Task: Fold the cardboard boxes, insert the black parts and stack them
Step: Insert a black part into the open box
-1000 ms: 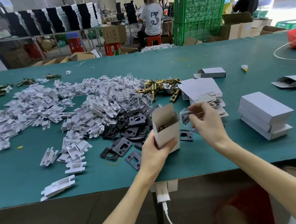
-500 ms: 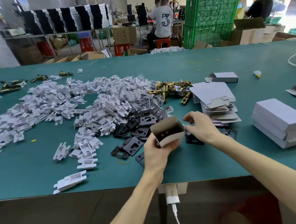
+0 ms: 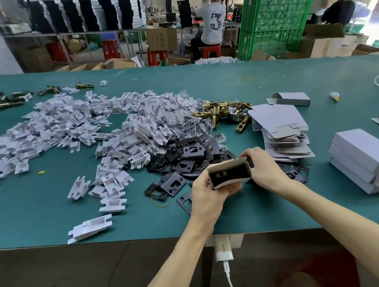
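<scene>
My left hand (image 3: 207,196) grips a small grey cardboard box (image 3: 230,173) lying on its side, its open end turned toward me; a brass piece shows inside. My right hand (image 3: 265,169) holds the box's far right end, fingers curled round its edge. Behind the hands lies a heap of black plates (image 3: 185,160) on the green table (image 3: 50,209). A pile of flat box blanks (image 3: 280,131) sits behind my right hand. A stack of closed grey boxes (image 3: 366,162) stands at the right.
White plastic inserts (image 3: 65,130) spread over the table's left and middle. Brass latch parts (image 3: 224,112) lie beyond the black plates. Loose folded boxes (image 3: 292,98) lie farther back right. Green crates (image 3: 273,20) and seated people are behind the table.
The box went from upright to tilted over, its opening now facing me. My right hand moved in from beside the box and took hold of its right end.
</scene>
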Motion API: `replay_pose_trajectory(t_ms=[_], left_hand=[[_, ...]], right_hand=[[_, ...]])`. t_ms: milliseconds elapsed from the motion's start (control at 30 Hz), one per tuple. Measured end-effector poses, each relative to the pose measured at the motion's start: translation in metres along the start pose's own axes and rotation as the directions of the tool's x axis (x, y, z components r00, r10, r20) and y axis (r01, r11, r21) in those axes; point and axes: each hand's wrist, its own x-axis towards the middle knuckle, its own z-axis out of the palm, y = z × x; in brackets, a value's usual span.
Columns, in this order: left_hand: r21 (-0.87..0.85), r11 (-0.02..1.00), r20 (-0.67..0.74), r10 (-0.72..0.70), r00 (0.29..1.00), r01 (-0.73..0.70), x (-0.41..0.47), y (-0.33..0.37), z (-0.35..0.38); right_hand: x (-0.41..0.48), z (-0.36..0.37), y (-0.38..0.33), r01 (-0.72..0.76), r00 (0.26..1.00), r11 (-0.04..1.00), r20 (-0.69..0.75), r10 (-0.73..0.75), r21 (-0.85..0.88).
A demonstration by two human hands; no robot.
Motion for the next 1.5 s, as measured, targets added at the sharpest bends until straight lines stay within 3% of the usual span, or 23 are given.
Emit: replay_pose_trajectory(t_ms=[200,367,533,867,1033,1233,1367,1500], left_hand=[[0.139,0.974,0.054,0.173,0.983,-0.179,-0.004,-0.004,0.002],[0.271,0.927,0.157,0.222,0.962,-0.259,-0.009,-0.002,0.004],[0.236,0.945,0.171,0.187,0.967,-0.224,-0.008,0.000,0.005],[0.254,0.950,0.161,0.144,0.976,-0.182,-0.008,0.001,0.005],[0.201,0.976,0.098,0.069,0.993,-0.087,-0.006,-0.001,0.005],[0.189,0.981,0.042,0.043,0.998,-0.050,-0.004,0.001,0.004],[0.200,0.978,0.046,0.044,0.998,-0.053,-0.003,0.001,0.002],[0.203,0.978,0.028,0.035,0.999,-0.040,-0.002,0.001,0.003]], right_hand=[[-0.015,0.011,0.004,0.058,0.995,0.998,-0.083,-0.056,0.019],[-0.016,0.011,0.008,0.021,0.992,0.956,-0.122,0.015,0.292],[-0.018,0.009,0.011,0.024,0.985,0.946,-0.168,0.032,0.323],[-0.022,0.007,0.012,0.045,0.993,0.961,-0.117,-0.014,0.272],[-0.018,0.011,0.012,0.056,0.987,0.954,-0.160,-0.008,0.294],[-0.021,0.001,0.008,0.075,0.934,0.846,-0.334,0.125,0.528],[-0.026,-0.041,-0.017,0.212,0.890,0.711,-0.433,0.144,0.671],[-0.038,-0.088,-0.048,0.429,0.841,0.681,-0.538,-0.060,0.594]])
